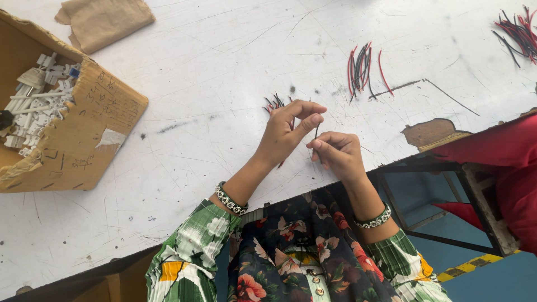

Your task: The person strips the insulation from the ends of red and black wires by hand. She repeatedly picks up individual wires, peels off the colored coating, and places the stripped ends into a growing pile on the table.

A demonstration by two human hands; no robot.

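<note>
My left hand is raised over the white table, its fingers pinched around a small bundle of short red and black wires that stick out above it. Just to its right, my right hand pinches a single thin dark wire between thumb and forefinger, its tip close to my left thumb. Both wrists wear beaded bracelets, and both sleeves are green with a flower print.
A torn cardboard box of small white plastic parts stands at the left. Loose red and black wires lie at centre right, more wires at the top right corner. A folded brown cloth lies top left. The table's chipped edge borders a red object.
</note>
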